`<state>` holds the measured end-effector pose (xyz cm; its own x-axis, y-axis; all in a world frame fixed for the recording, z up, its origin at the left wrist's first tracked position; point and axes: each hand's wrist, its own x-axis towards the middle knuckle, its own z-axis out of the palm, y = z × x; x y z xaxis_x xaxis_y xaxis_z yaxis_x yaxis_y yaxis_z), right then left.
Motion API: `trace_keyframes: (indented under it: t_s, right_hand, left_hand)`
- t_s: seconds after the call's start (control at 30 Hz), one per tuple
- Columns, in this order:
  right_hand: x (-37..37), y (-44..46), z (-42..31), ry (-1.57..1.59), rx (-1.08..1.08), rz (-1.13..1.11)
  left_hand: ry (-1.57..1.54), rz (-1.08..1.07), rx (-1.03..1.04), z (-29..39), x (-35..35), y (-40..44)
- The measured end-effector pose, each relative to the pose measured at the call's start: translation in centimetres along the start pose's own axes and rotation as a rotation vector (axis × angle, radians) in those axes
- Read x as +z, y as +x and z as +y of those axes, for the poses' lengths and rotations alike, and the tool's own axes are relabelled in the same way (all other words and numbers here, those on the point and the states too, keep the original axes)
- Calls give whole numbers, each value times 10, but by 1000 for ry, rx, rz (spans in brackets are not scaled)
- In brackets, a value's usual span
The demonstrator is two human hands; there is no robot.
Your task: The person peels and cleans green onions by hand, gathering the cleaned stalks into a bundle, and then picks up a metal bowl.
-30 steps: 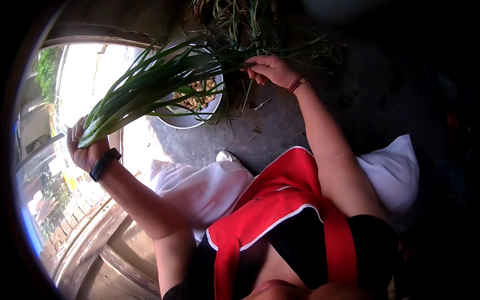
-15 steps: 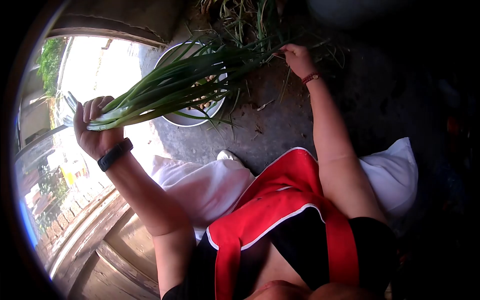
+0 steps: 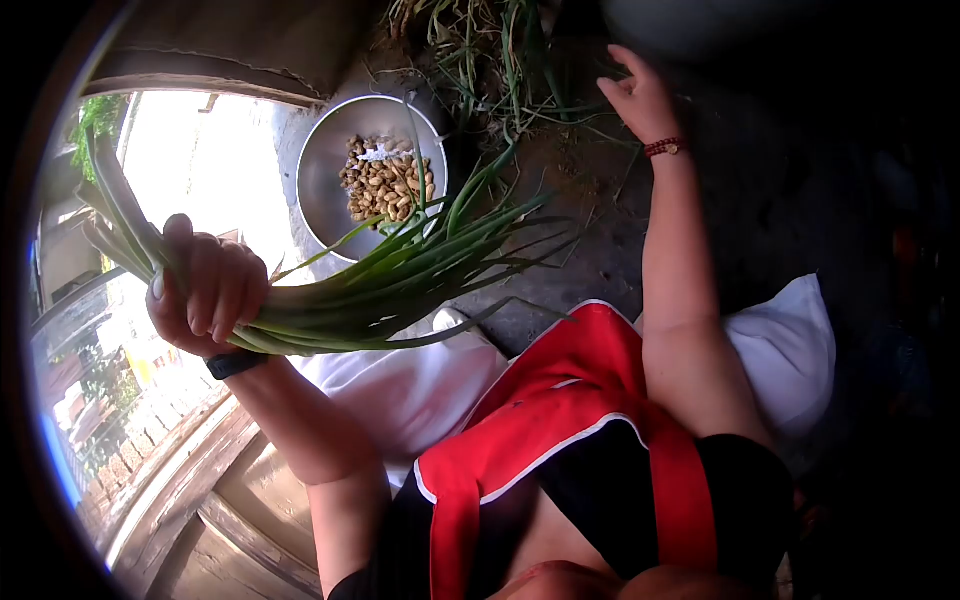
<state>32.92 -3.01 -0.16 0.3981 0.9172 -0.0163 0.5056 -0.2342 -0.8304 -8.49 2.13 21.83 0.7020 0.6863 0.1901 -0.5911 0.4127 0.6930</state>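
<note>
A bunch of green onions [image 3: 390, 300] is wrapped in the fingers of my left hand [image 3: 212, 285]. Their pale stalk ends stick out past my fist at the upper left, and the long green leaves trail to the right across the front of a metal bowl. My right hand [image 3: 642, 100] is apart from the bunch at the upper right, thumb and fingers spread with nothing between them. Nearest to it is a heap of loose green onion leaves and trimmings [image 3: 510, 70] on the ground.
The round metal bowl [image 3: 318, 190] holds peanuts in their shells [image 3: 385, 185] and stands on the dark floor [image 3: 590, 240]. A wooden door panel [image 3: 250, 490] is at the lower left, beside a bright opening. My red apron [image 3: 560, 440] covers my lap.
My left hand has turned and drawn the green onions down and toward me, uncovering the bowl of peanuts. My right hand has let go of the leaf tips, opened and moved up and right.
</note>
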Motion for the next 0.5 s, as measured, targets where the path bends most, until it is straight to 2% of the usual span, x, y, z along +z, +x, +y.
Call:
trace_keyframes:
  t_s: [0.03, 0.1, 0.17, 0.23, 0.33, 0.37, 0.47, 0.5]
  right_hand:
    - [3, -3, -37, 58, -155, -103]
    - [28, -17, -100, 334, -630, -359]
    - [63, -49, -141, 495, -662, -657]
    - [101, -88, -156, 748, -631, -1059]
    - [111, -89, -141, 750, -306, -1423]
    - [107, -84, -134, 763, -294, -1341]
    - [79, -56, -109, 760, -238, -1120]
    - [67, -47, -101, 777, -298, -1049]
  left_hand:
    - [-10, -38, -21, -7, 3, 4]
    - [-31, -113, -54, -26, 17, 10]
    - [-62, -157, -96, -36, 24, 13]
    - [-39, -259, -153, -38, 31, 19]
    - [-86, -411, -159, -35, 24, 18]
    - [-109, -456, -160, -35, 22, 17]
    - [-46, -393, -167, -25, 22, 13]
    - [-26, -386, -176, -21, 21, 13]
